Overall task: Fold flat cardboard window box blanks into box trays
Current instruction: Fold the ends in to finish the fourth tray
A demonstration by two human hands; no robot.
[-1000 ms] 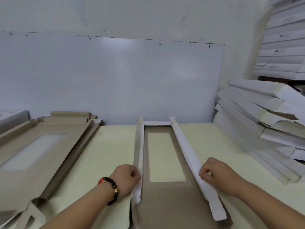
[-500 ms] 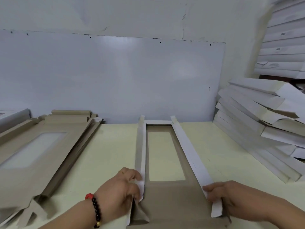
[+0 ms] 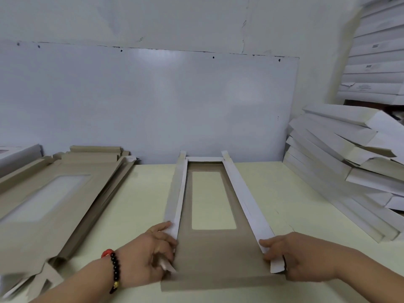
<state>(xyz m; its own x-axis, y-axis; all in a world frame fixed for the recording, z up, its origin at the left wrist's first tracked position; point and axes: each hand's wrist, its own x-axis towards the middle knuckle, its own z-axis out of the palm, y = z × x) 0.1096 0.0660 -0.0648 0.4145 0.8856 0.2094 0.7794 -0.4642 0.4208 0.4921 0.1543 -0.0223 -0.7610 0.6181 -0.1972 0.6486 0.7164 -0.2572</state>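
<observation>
Compared with half a second ago, both long side walls of the box blank (image 3: 220, 256) stand more nearly upright, and the small corner flap that jutted out by the left hand now lies pressed flatter under the fingers. A second ago both hands sat higher in the frame, roughly level with the lower edge of the window; they have since slid down to the near ends of the walls.

The blank lies at lower centre of the frame on the pale table (image 3: 140, 197), brown inner face up, its clear window (image 3: 213, 200) above the hands, its far end against the white wall panel (image 3: 153, 101).

Left hand (image 3: 150, 254), lower left of centre, wrist wearing a beaded bracelet (image 3: 114, 267): fingers curled round the near end of the left wall (image 3: 175, 193), thumb on its white outer face, holding it up.

Right hand (image 3: 299, 256), lower right: thumb and fingers pinch the near end of the right wall (image 3: 244, 197), palm turned inward.

A stack of flat blanks (image 3: 48, 200) fills the left of the frame. Finished white trays (image 3: 341, 162) are piled at the right, well apart from the hands
</observation>
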